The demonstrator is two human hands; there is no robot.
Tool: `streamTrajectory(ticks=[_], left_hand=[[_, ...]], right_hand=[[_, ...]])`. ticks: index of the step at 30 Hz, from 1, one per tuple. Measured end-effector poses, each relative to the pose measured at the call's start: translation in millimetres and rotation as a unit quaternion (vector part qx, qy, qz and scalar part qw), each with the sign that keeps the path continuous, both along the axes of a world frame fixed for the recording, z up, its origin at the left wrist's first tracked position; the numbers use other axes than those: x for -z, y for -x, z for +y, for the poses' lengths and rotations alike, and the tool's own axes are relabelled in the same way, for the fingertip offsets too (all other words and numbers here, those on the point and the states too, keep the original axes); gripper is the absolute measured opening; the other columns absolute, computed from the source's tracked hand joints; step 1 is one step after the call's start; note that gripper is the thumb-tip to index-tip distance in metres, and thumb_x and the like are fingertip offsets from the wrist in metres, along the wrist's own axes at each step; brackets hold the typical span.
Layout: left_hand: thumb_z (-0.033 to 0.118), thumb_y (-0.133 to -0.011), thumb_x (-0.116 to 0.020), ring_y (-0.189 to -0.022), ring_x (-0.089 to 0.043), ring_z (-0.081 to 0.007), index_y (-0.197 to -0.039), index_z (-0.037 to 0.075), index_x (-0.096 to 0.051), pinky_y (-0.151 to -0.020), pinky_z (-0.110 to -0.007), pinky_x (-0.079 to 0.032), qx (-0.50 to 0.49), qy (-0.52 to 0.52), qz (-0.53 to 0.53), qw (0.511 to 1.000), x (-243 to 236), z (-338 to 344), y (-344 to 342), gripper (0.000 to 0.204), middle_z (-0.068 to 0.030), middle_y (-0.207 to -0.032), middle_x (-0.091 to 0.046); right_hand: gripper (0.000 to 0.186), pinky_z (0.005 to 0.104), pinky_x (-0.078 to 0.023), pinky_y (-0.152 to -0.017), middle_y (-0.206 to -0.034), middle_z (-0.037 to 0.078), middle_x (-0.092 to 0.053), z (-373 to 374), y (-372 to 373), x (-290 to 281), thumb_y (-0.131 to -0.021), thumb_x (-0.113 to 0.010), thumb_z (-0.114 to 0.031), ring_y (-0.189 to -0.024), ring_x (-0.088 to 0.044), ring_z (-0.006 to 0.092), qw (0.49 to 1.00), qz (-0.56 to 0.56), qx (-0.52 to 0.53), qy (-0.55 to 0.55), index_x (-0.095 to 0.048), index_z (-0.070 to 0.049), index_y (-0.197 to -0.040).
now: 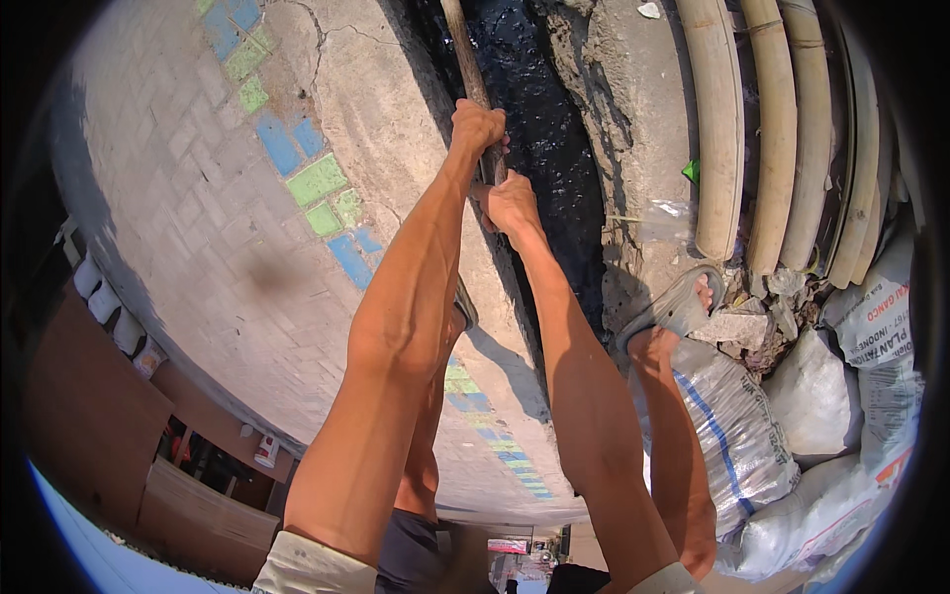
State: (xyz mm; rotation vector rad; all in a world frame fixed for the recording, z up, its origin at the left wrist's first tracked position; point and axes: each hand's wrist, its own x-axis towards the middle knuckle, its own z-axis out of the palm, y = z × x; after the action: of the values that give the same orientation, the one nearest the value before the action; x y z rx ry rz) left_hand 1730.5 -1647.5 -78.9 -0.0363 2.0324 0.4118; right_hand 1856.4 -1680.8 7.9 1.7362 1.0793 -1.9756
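Observation:
Both of my hands are wrapped round a rough wooden pole (463, 45) that runs from the top edge down between my arms. My left hand (479, 127) grips it higher up, and my right hand (512, 202) holds it just below. The pole slants over an open drain (559, 148) filled with dark, wet, glistening muck. Its far end lies beyond the top of the picture, so what it carries there is hidden.
My sandalled foot (673, 307) stands on the drain's right bank, beside rubble and stuffed white sacks (737, 426). Thick bamboo poles (712, 129) lie at the upper right. Left of the drain, a concrete edge (381, 109) borders paving (198, 198) with blue and green painted bricks.

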Motion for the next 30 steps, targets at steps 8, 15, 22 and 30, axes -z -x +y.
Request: streamTrajectory(ticks=[8,15,22,30], left_hand=[[0.004,-0.091,-0.07,-0.06,-0.071,-0.0274,-0.121,-0.008,-0.049,-0.046,-0.038,-0.062,-0.094,0.064,-0.112,0.987,-53,-106,-190,0.038,-0.0249,-0.093,-0.07],[0.008,-0.093,-0.07,-0.045,-0.059,-0.0181,-0.099,-0.001,-0.049,-0.039,-0.034,-0.048,-0.211,0.053,-0.173,0.961,-126,-287,-330,0.023,-0.0082,-0.062,-0.058],[0.016,-0.09,-0.071,-0.054,-0.066,-0.0193,-0.111,0.003,-0.056,-0.05,-0.036,-0.054,-0.128,0.062,-0.182,0.973,-234,-329,-354,0.028,-0.0092,-0.072,-0.064],[0.023,-0.095,-0.069,-0.057,-0.068,-0.0181,-0.107,-0.002,-0.056,-0.052,-0.033,-0.055,-0.141,-0.14,-0.018,0.98,-88,-93,-158,0.031,-0.0108,-0.073,-0.066]], right_hand=[[0.034,0.0473,-0.055,-0.065,-0.073,0.024,-0.067,-159,-211,-92,-0.077,-0.074,-0.021,-0.067,-0.068,0.0416,0.986,-0.101,-0.065,-0.112,-0.066,0.002,-0.101],[0.038,0.0478,-0.052,-0.065,-0.073,0.023,-0.065,-258,-294,-218,-0.074,-0.077,-0.018,-0.068,-0.067,0.039,0.965,-0.232,-0.122,0.003,-0.063,0.006,-0.1],[0.034,0.048,-0.048,-0.063,-0.066,0.018,-0.06,-310,-323,-301,-0.07,-0.079,-0.02,-0.062,-0.06,0.0365,0.962,-0.252,-0.103,0.015,-0.063,0.004,-0.088],[0.03,0.0379,-0.052,-0.072,-0.085,0.016,-0.07,-112,-161,-47,-0.086,-0.077,-0.013,-0.076,-0.064,0.022,0.989,-0.028,-0.006,-0.146,-0.067,0.003,-0.108]])
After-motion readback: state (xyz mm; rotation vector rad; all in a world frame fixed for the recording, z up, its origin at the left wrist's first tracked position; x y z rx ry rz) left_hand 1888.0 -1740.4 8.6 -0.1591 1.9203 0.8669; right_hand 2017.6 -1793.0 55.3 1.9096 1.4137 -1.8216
